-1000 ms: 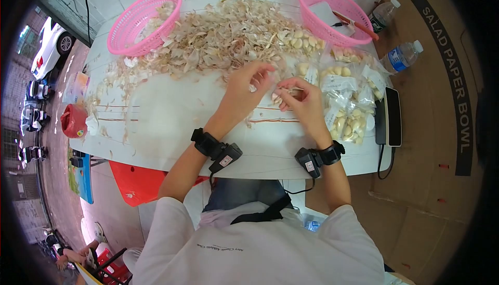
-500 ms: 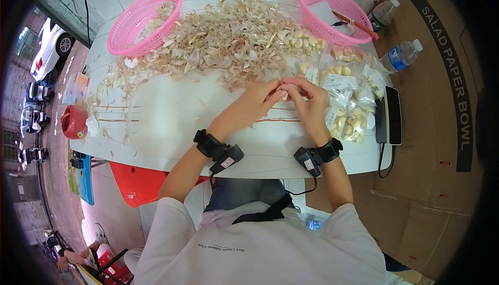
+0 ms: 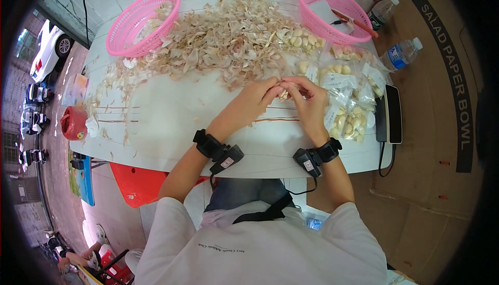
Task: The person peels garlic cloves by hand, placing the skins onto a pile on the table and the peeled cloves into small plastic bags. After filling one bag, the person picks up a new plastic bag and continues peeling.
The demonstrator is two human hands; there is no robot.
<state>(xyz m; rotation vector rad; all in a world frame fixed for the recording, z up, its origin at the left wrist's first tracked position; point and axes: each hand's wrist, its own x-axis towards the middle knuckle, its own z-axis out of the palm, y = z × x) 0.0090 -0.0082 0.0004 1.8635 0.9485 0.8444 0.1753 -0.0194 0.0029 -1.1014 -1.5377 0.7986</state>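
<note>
My left hand (image 3: pixel 255 101) and my right hand (image 3: pixel 310 104) meet above the white table, fingertips pinched together. Between them is a small garlic clove (image 3: pixel 283 94) with pale, papery skin, partly hidden by the fingers. Just beyond the hands spreads a large heap of garlic skins (image 3: pixel 223 41). Peeled cloves (image 3: pixel 302 40) lie at the heap's right end. Clear bags of peeled garlic with white labels (image 3: pixel 349 121) are beside my right hand.
Two pink baskets (image 3: pixel 117 34) (image 3: pixel 306 4) stand at the back. Bottles (image 3: pixel 399 56), a black device with a cable (image 3: pixel 393 114) and a large cardboard box (image 3: pixel 426 129) are at right. A red container (image 3: pixel 74 123) sits at left; a seated person (image 3: pixel 78 258) is lower left.
The fingertips have shifted slightly around the clove, and more of it shows between the hands. Both hands stay in nearly the same place.
</note>
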